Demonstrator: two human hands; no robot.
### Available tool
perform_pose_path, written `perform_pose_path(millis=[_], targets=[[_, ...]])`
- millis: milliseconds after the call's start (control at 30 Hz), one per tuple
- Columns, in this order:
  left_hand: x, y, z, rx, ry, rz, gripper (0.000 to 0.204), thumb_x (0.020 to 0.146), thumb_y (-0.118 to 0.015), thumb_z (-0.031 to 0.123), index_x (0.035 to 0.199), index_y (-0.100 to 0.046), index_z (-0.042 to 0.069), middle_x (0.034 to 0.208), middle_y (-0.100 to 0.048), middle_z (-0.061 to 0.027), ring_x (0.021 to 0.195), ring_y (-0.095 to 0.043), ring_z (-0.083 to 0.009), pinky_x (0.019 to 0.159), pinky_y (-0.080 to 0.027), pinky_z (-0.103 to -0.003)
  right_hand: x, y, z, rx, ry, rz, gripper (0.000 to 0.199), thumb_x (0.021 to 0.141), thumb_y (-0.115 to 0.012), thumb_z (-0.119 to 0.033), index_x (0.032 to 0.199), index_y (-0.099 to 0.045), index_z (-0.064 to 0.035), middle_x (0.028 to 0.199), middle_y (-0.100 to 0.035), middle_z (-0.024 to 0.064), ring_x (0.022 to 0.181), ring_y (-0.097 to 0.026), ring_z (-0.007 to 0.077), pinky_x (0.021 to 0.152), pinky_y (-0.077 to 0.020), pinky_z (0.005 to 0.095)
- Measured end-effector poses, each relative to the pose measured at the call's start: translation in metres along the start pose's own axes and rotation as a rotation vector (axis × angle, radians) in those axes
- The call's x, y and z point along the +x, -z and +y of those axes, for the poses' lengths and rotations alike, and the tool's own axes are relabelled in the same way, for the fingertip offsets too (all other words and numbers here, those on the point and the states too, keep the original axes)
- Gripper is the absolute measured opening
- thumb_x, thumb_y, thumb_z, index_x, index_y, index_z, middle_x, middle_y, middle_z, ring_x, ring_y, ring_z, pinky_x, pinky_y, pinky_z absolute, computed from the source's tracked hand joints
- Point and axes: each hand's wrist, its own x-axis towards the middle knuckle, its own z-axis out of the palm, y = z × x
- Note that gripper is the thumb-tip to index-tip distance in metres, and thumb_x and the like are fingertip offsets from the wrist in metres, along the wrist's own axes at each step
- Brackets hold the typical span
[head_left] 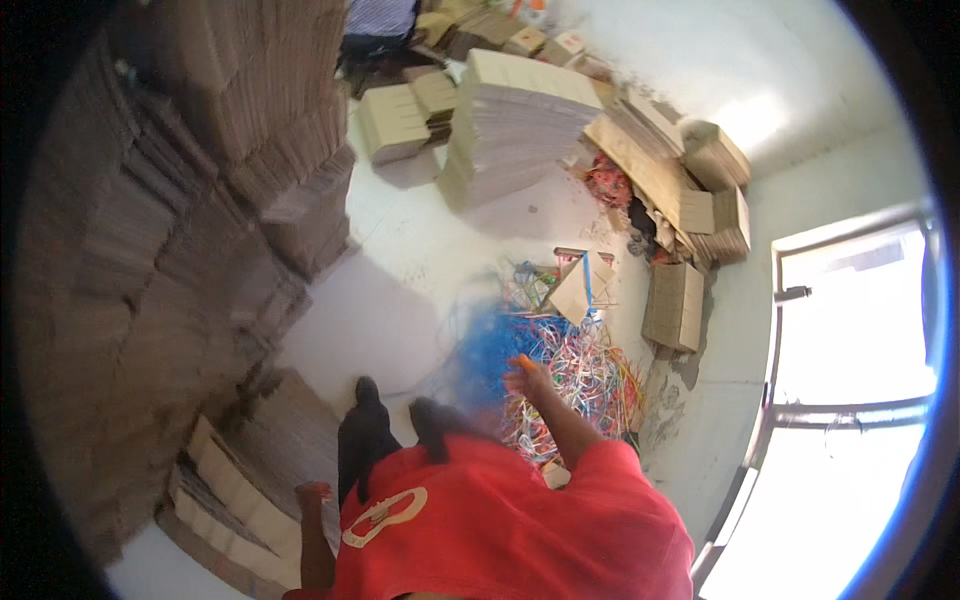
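Observation:
My right hand (527, 380) reaches out over a tangled heap of plastic strapping (590, 365) in red, white, blue and other colours. Its fingers are curled round a small orange thing (521, 362), too small to name exactly. Against that hand's left side is a mass of blue strands (483, 350), smeared by motion; whether the fingers hold any of them is unclear. Down at my left side hangs my left hand (314, 492), near stacked cardboard (235, 480). Its fingers are too small and blurred to read.
Tall stacks of flat cardboard (130, 250) line the left side. A pale stack (520, 120) stands on the floor ahead. By the right wall are cardboard bundles (675, 308), a leaning board (635, 165) and a bright window (850, 330). A folded carton (572, 292) lies at the heap's far edge.

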Motion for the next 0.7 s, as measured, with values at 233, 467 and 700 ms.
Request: perform_pose_path(millis=[233,467,700], targets=[[0.152,0.11,0.168,0.058,-0.256,-0.139,0.029,0.09,-0.061,0.024,0.108,-0.061,0.001,0.097,-0.061,-0.0086,0.084,-0.059,-0.0233,0.072,-0.049,-0.037,0.03,0.052,0.183,-0.422,0.404,0.108,0.048,0.099,-0.047,-0.047,0.112,-0.061,-0.0022,0.093,-0.068,0.0162,0.076,-0.068,0.0293,0.059,-0.0562,0.0414],[0.185,0.151,0.204,0.035,-0.216,-0.187,0.028,0.092,-0.059,0.026,0.104,-0.064,0.001,0.089,-0.064,-0.0073,0.074,-0.061,-0.0219,0.064,-0.05,-0.038,-0.009,-0.018,0.11,0.654,0.059,-0.036,0.041,0.099,-0.05,-0.042,0.104,-0.062,-0.0026,0.094,-0.068,0.014,0.079,-0.068,0.0291,0.066,-0.0551,0.042],[0.133,0.103,0.172,-0.044,0.141,-0.172,0.029,0.092,-0.056,0.025,0.108,-0.064,0.001,0.087,-0.065,-0.0091,0.07,-0.061,-0.0236,0.06,-0.05,-0.039,-0.007,-0.106,-0.078,0.38,0.021,0.115,0.059,0.096,-0.051,-0.052,0.127,-0.056,-0.0017,0.101,-0.065,0.0197,0.083,-0.068,0.0315,0.073,-0.0566,0.0432]])
